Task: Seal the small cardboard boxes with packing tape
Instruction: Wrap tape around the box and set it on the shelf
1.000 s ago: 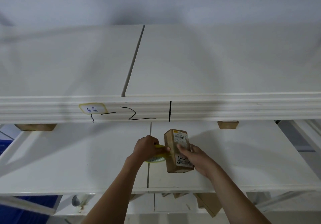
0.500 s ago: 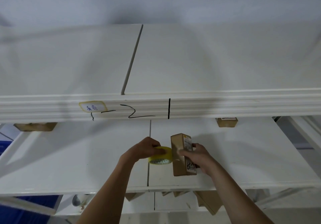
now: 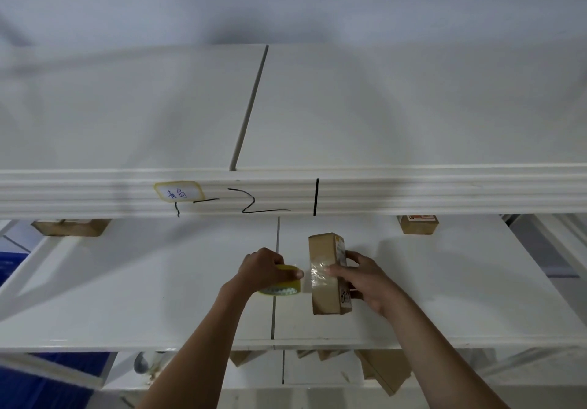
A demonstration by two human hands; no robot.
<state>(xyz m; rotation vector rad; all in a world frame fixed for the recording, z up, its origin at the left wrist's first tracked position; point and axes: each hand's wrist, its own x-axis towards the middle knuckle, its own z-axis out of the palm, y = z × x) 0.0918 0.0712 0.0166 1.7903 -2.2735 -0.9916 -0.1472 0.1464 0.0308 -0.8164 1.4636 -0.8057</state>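
Cardboard box (image 3: 324, 273), small, brown, oblong, stood on a long edge on the lower shelf (image 3: 158, 307) just right of the shelf's middle seam, plain face up, printed label turned to the right. Judged light and fairly stiff, since one hand tips it freely; walls likely to dent under a hard squeeze, so best held across the two broad faces near the middle, as now. Right hand (image 3: 368, 281): thumb laid over the top face onto a glossy band of clear tape, fingers curled round the label side, clamped on the box. Tape (image 3: 282, 281): yellow-cored roll, just left of the box, a short clear strip stretched between the two; film thin, sticky, apt to crease or fold on itself if slack. Left hand (image 3: 262, 269): fingers wrapped over the roll, gripping it. Change from a second ago: box was lying with the label facing up, roll pressed against its side; since then the box has been rolled onto its edge, the roll drawn a little leftward, and tape now runs over the newly upturned face. Surroundings: upper shelf edge (image 3: 413, 192) bearing a handwritten tag (image 3: 178, 191) and black marker strokes; another box (image 3: 417, 222) at the rear right; more cardboard on the tier below.
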